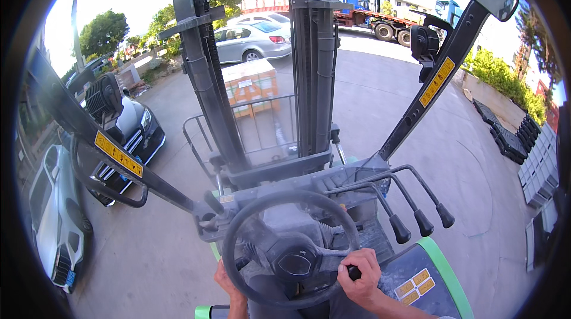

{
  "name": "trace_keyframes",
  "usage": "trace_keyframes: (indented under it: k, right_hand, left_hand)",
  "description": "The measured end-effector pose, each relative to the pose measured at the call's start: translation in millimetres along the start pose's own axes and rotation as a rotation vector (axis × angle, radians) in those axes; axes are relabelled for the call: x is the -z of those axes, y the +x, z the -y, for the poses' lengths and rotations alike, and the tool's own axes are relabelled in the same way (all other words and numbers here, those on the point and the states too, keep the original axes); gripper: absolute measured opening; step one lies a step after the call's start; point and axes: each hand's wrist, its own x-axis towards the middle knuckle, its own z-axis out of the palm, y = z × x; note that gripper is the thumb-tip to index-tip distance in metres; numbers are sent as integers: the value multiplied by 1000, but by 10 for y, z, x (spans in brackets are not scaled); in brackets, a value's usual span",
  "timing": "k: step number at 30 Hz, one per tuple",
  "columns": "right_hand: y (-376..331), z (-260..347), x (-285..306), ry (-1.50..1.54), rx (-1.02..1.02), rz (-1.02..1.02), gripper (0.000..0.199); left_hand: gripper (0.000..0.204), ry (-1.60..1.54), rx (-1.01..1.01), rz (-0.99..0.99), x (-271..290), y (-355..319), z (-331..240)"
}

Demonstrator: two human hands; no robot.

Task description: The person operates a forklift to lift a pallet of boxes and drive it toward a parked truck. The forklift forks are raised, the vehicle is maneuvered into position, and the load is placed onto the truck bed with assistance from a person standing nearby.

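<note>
Right now, the right hand [364, 275] is curled firmly around a black knob [354, 272] at the lower right of the steering wheel [294, 262], while the left hand [228, 278] sits against the lower left of the rim, its fingers partly hidden, so I cannot tell whether it clasps the rim or only rests there. The wheel itself lies between the two hands, in front of the person's lap. To the right of it, three bent levers [423, 222] with black grips stand untouched above a dark, green-edged panel [443, 280] bearing yellow labels. Ahead rises the forklift's two-column mast [324, 75], and between its uprights shows a boxy load [251, 84] with orange-brown sides and a pale top; its contents are not visible, and whether it rests on forks or on the ground I cannot tell. Behind that load stands a silver sedan [256, 40], and farther off a red flatbed trailer [380, 23] beside a blue truck cab [355, 1]. A black car [151, 131] and a white car [62, 212] are parked on the left. Along the right edge, grey crate-like blocks [540, 164] are stacked near dark stacked pieces [502, 134]; nothing inside the grey ones can be made out.
</note>
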Motion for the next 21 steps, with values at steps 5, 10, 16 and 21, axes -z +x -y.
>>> trace_keyframes:
  k: [5,10,16,21]
  right_hand:
    - [852,-57,-467,-3,-76,-153,19]
    - [1226,529,-1410,159,87,-60,18]
    - [161,1167,-1615,435,207,236,19]
    - [-571,816,-577,248,87,480,18]
  left_hand:
    - [18,-263,61,36,-26,-21,19]
    - [13,62,-34,29,8,29,31]
    - [20,48,-111,-141,-116,22,30]
    - [25,127,-61,55,87,107,196]
